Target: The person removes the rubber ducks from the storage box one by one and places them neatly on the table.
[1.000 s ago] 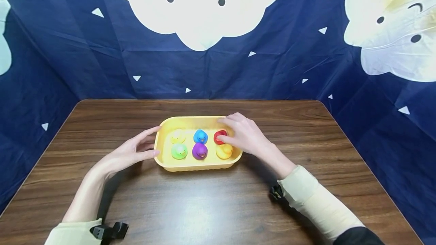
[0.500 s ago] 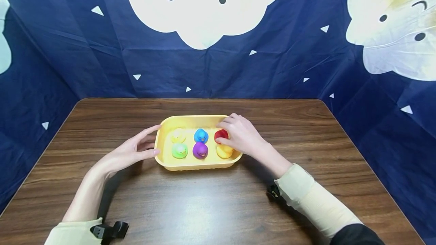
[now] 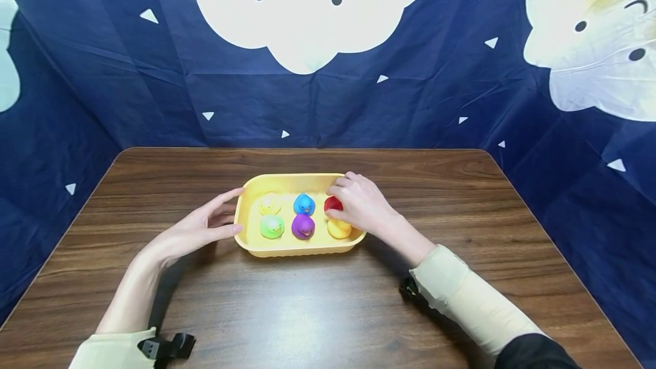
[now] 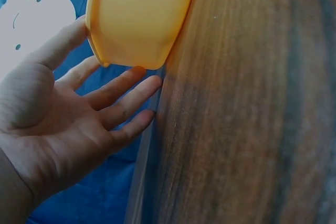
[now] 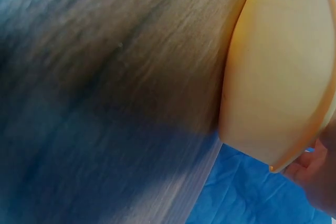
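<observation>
A yellow plastic tray on the table holds small rubber ducks in two rows. The back row has a pale yellow duck, a blue duck and a red duck; the front row has a green duck, a purple duck and an orange-yellow duck. My left hand touches the tray's left end with fingers spread and fairly straight, as the left wrist view confirms. Reaching over the right rim, my right hand grips the red duck between thumb and fingers, partly covering it.
The brown wooden table extends around the tray on every side. Behind it hangs a dark blue cloth with white clouds and triangles, which also runs along both sides.
My right hand has shifted slightly left, and its thumb and fingers have closed in around the red duck. My left hand stays at the tray's end.
</observation>
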Motion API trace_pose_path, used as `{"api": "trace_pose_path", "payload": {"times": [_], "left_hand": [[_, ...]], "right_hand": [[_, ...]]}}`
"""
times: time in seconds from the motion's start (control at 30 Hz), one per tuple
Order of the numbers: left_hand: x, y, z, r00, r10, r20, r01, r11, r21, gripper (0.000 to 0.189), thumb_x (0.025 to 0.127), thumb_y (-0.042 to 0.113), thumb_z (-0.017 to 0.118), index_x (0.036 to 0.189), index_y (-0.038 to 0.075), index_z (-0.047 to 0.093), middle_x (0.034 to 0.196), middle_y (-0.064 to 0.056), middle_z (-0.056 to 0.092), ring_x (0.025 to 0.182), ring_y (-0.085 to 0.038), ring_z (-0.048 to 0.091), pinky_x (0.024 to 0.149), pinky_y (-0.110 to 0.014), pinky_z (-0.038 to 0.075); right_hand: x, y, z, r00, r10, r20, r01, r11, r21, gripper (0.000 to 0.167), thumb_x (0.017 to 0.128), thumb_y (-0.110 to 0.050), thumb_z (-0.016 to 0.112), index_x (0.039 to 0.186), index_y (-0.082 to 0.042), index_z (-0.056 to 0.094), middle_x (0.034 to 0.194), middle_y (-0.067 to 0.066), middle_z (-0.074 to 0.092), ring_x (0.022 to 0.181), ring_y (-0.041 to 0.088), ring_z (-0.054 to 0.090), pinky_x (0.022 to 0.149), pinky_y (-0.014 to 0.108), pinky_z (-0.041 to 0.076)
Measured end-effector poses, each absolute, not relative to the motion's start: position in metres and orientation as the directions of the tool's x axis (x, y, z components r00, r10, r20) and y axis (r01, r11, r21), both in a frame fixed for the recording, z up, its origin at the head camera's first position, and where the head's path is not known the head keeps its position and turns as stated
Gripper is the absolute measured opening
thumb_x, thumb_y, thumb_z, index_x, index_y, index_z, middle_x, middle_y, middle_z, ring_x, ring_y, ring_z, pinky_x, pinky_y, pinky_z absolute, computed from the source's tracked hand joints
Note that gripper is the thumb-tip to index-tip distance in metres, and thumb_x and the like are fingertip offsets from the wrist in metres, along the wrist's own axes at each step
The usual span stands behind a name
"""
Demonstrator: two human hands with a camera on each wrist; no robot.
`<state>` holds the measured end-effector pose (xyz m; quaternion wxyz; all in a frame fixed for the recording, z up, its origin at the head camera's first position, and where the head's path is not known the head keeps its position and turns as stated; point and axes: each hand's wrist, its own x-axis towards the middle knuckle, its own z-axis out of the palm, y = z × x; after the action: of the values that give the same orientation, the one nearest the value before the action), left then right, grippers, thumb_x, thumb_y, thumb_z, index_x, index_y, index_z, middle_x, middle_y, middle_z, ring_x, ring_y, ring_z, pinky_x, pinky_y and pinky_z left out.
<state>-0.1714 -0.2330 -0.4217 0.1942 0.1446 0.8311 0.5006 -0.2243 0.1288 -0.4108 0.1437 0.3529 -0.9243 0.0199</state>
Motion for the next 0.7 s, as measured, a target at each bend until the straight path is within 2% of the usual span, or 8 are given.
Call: {"api": "trace_pose_path", "payload": {"times": [0.23, 0.43, 0.7], "left_hand": [[-0.1721, -0.2327, -0.4216, -0.88, 0.435, -0.189, 0.033, 0.454, 0.891, 0.081, 0.1, 0.034, 0.067, 0.165, 0.026, 0.019, 0.161, -0.021, 0.042, 0.148, -0.04, 0.043, 0.098, -0.019, 0.046], [-0.1722, -0.2328, -0.4221, -0.883, 0.431, -0.184, 0.04, 0.461, 0.887, 0.082, 0.1, 0.035, 0.068, 0.165, 0.026, 0.019, 0.16, -0.021, 0.042, 0.148, -0.04, 0.043, 0.103, -0.028, 0.046], [-0.1711, -0.2332, -0.4226, -0.881, 0.437, -0.182, 0.039, 0.45, 0.892, 0.081, 0.101, 0.035, 0.067, 0.165, 0.026, 0.019, 0.16, -0.022, 0.042, 0.148, -0.041, 0.042, 0.099, -0.021, 0.046]], "right_hand": [[-0.2252, 0.1272, -0.413, -0.698, -0.653, 0.294, -0.654, 0.749, 0.108, 0.033, 0.084, -0.044, 0.083, 0.102, -0.016, 0.077, 0.1, 0.002, 0.076, 0.092, 0.023, 0.063, 0.08, 0.035, 0.051], [-0.2253, 0.1263, -0.414, -0.689, -0.654, 0.311, -0.653, 0.747, 0.124, 0.031, 0.083, -0.043, 0.084, 0.097, -0.016, 0.077, 0.094, 0.002, 0.075, 0.087, 0.023, 0.062, 0.076, 0.035, 0.049], [-0.2256, 0.1246, -0.4142, -0.698, -0.644, 0.315, -0.642, 0.756, 0.123, 0.029, 0.083, -0.041, 0.084, 0.094, -0.016, 0.077, 0.092, 0.002, 0.074, 0.086, 0.023, 0.062, 0.075, 0.036, 0.049]]}}
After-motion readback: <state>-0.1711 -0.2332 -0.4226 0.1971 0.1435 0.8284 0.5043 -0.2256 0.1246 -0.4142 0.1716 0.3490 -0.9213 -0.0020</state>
